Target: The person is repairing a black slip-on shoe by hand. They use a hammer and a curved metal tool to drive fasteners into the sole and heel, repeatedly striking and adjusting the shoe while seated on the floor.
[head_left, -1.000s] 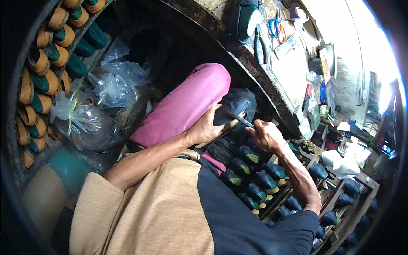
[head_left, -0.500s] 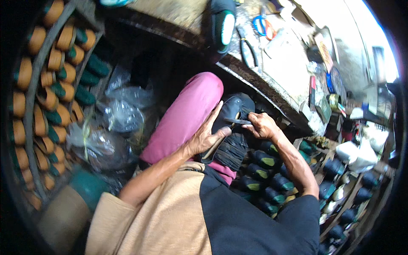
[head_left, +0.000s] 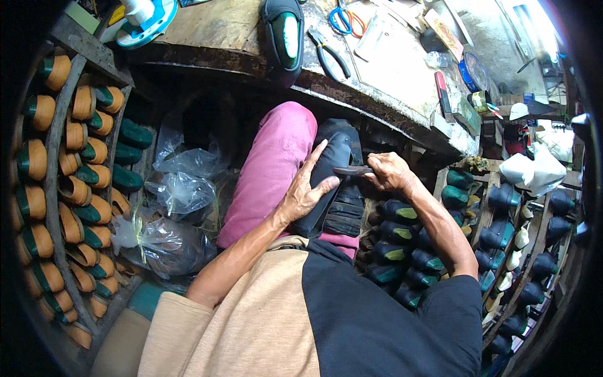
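Observation:
My left hand [head_left: 304, 193] lies against a smooth black piece [head_left: 328, 151] draped over my right leg. Its fingers stretch forward, and the thumb is spread apart over the black material. My right hand [head_left: 391, 172] is closed around the end of a flat, dark, blade-like tool [head_left: 352, 170]. The tool points left across the black piece, its tip close to my left thumb; its exact kind is hard to make out. Ribbed black material [head_left: 344, 210] lies on the same leg below it, and pink cloth [head_left: 270, 169] covers my other leg.
A worktop [head_left: 402, 94] ahead carries a black shoe [head_left: 284, 38], pliers [head_left: 328, 53], scissors [head_left: 347, 22] and a red-handled tool [head_left: 443, 94]. Racks of tan-and-green shoes [head_left: 88, 176] stand left, with plastic bags [head_left: 182, 191] beside them. Dark shoes [head_left: 396, 232] fill racks at right.
The view has shifted, showing more of the worktop's left side. My right hand has turned the tool slightly, and its dark flat side shows now. My left hand keeps about the same pose.

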The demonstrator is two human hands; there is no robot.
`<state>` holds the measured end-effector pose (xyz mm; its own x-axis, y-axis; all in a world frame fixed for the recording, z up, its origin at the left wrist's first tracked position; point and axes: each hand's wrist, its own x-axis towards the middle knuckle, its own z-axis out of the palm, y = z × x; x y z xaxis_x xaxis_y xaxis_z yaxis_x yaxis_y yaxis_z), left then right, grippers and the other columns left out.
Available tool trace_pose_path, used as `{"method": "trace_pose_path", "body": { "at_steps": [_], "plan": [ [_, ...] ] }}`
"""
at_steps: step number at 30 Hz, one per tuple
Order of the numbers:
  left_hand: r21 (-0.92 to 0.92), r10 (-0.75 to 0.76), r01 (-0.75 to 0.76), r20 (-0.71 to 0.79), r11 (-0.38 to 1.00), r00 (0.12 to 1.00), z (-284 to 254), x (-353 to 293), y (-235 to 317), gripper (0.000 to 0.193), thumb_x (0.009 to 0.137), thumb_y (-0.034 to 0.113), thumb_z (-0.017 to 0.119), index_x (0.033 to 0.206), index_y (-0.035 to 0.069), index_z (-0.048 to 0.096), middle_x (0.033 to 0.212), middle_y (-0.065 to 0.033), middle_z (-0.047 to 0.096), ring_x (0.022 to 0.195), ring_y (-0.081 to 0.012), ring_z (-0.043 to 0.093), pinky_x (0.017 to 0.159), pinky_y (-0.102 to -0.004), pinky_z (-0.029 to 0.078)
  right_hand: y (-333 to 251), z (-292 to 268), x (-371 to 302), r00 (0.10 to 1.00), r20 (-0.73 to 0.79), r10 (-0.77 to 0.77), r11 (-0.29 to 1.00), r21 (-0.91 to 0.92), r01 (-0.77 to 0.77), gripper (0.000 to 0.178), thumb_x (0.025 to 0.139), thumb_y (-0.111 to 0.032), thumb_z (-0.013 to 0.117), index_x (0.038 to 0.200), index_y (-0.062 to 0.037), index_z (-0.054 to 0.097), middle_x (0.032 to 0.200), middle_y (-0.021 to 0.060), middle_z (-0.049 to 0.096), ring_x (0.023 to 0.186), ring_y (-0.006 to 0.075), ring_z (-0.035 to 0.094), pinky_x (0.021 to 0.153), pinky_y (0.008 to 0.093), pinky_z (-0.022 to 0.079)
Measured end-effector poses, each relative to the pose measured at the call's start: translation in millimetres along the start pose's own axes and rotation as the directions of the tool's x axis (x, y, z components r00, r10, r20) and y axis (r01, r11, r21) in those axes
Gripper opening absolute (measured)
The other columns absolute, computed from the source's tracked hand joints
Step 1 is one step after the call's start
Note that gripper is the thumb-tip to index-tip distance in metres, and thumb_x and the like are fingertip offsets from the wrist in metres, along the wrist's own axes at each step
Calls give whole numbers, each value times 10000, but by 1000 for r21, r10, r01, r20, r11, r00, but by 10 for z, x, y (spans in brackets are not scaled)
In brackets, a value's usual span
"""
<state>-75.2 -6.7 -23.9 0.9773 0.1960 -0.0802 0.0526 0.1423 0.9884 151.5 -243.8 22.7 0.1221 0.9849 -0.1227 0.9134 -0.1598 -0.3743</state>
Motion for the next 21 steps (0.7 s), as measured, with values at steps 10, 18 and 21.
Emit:
{"method": "trace_pose_path", "body": {
  "at_steps": [10, 18, 21],
  "plan": [
    [559, 58, 31, -141, 828, 988, 112, -100, -63, 1019, 1040, 264, 731, 1799, -84, 146, 1709, -450, 381, 1561, -580, 472, 1312, -582, 418, -322, -228, 296, 965, 187, 185, 983, -22, -184, 448, 1103, -375, 722, 863, -6, 638, 744, 259, 685, 726, 514, 720, 668, 592, 583],
    [540, 20, 115, -238, 834, 971, 176, -127, -320, 835, 1104, 247, 621, 1768, -103, 256, 1738, -394, 437, 1623, -525, 458, 1362, -529, 370, -671, -422, 427, 931, 241, 274, 961, -51, -270, 573, 1123, -424, 698, 807, 50, 757, 733, 291, 737, 684, 472, 777, 634, 541, 639],
    [480, 54, 68, -236, 875, 970, 140, -111, -332, 728, 1101, 180, 616, 1746, -57, 376, 1724, -338, 502, 1602, -497, 503, 1353, -510, 388, -696, -476, 503, 900, 312, 305, 947, 2, -321, 621, 1137, -450, 684, 814, 74, 762, 755, 318, 738, 744, 501, 789, 674, 561, 649]
  ]
}}
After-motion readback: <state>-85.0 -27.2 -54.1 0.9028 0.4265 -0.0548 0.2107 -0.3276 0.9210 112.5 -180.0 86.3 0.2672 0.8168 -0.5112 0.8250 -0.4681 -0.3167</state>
